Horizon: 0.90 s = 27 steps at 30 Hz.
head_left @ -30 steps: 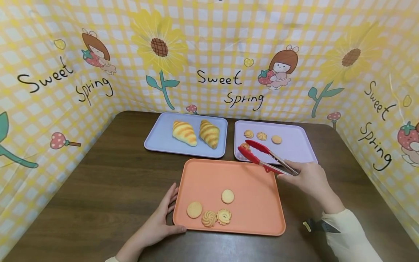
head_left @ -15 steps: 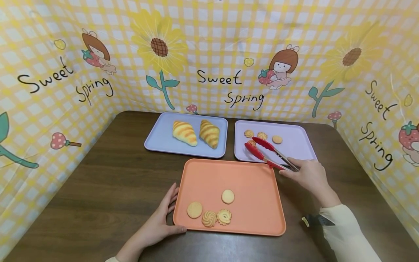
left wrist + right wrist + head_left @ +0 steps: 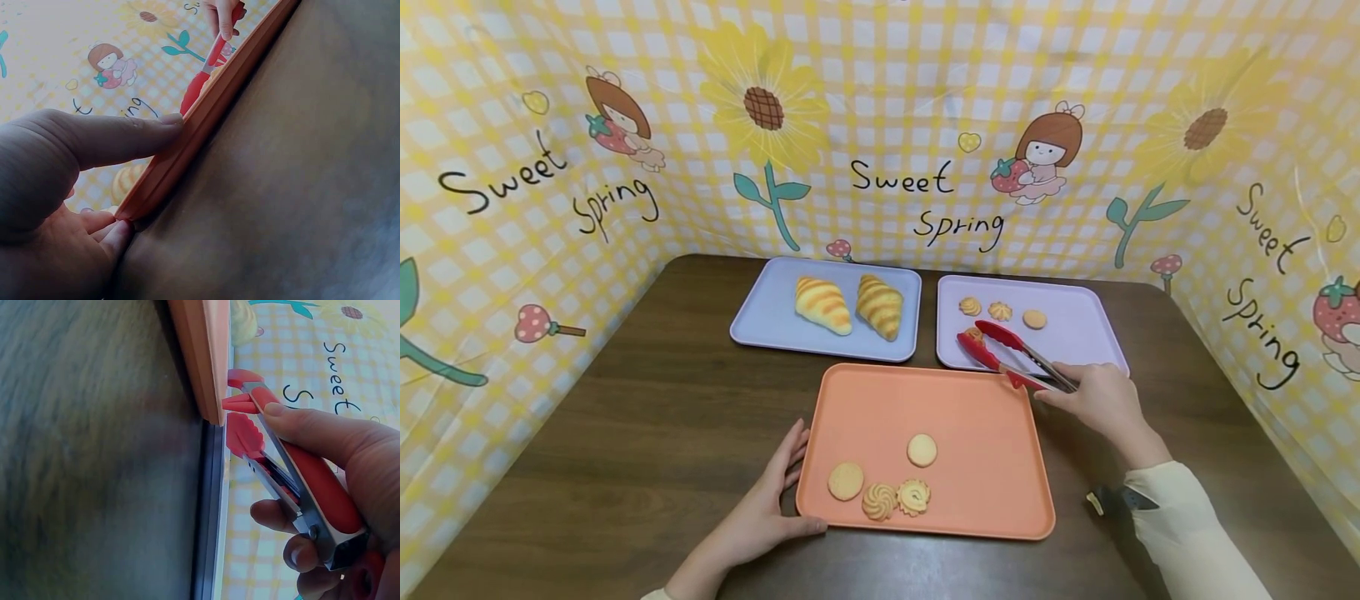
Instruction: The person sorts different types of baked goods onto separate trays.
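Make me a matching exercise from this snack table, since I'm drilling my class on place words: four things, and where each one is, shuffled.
Things:
1. croissants
2. red tongs
3. left hand
4. four cookies

Places:
A. gripped by the right hand, tips over the lilac tray
B. on the orange tray
C. on the blue tray
D. resting against the orange tray's left edge

Pairs: 1-C, 2-A, 3-D, 4-B

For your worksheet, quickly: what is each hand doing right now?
Left hand: open, fingers resting against the orange tray.
Right hand: grips the red tongs.
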Tool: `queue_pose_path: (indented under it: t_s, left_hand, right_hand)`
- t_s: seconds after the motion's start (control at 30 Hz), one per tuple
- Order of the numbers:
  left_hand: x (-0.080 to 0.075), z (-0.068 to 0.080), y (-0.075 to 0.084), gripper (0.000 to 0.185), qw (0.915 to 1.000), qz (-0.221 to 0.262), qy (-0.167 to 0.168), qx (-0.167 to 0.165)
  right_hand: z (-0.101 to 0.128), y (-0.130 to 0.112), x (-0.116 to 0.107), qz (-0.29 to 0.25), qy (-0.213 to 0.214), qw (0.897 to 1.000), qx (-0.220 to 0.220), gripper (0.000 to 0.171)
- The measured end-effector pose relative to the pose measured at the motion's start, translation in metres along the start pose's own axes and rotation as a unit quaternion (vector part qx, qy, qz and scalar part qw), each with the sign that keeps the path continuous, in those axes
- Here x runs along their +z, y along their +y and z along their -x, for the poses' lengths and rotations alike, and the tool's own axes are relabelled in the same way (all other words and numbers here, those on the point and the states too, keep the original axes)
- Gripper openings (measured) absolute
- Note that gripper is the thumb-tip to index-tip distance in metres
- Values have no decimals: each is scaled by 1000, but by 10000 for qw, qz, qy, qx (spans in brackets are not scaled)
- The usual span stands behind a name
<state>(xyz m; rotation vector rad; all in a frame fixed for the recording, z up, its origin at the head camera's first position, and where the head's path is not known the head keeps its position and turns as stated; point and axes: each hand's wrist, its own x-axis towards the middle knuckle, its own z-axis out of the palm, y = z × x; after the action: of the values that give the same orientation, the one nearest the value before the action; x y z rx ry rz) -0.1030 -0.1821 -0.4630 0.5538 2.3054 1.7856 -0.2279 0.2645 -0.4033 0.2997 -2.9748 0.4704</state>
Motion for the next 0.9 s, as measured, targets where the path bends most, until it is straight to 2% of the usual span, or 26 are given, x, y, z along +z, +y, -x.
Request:
queue_pose_path:
  t_s: [0.53,0.73,0.9]
  left_hand:
    - [0,0,-1,121,10000,-78,8,-36]
    - [0,0,-1,122,10000,-47,3,10]
    - [-1,0,-2,121,10000,-50,0,8]
  right_hand:
    - [7,0,-5,-88,-67,9997,222,71]
    - [20,-6,-12,-44,194,9998,-68,69]
    - [33,-15,-13,-318,468,9969,-546,65]
